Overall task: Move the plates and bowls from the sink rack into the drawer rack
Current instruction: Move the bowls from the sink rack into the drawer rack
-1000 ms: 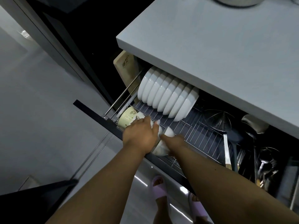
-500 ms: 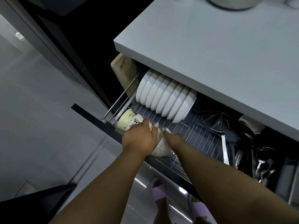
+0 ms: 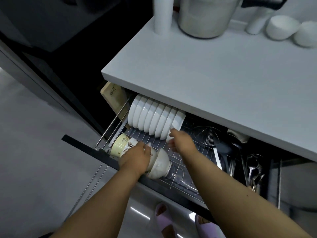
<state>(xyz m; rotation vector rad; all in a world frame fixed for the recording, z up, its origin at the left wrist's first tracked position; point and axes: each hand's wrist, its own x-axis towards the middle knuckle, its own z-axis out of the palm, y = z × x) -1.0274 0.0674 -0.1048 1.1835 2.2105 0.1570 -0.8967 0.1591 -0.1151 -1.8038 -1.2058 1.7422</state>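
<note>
The pulled-out drawer rack (image 3: 181, 170) of steel wire holds a row of several white plates (image 3: 154, 117) standing on edge at its back. At its front left lie a yellow patterned bowl (image 3: 120, 146) and white bowls (image 3: 159, 164) on their sides. My left hand (image 3: 137, 158) rests over the white bowls, fingers curved round the nearest one. My right hand (image 3: 180, 140) is above the rack beside the rightmost plate, fingers loose, one fingertip near that plate's rim. Whether it touches is blurred.
A grey countertop (image 3: 205, 74) overhangs the drawer, carrying a metal pot (image 3: 204, 16), a white bottle (image 3: 163, 14) and two white bowls (image 3: 283, 28). A wooden cutting board (image 3: 113, 95) stands left of the plates. Ladles and strainers (image 3: 223, 143) fill the drawer's right side. My slippered feet (image 3: 164, 219) are below.
My right hand has let go of the white bowl and moved up and back toward the rightmost plate. The left hand stays on the bowls. The view has tilted up, showing the countertop.
</note>
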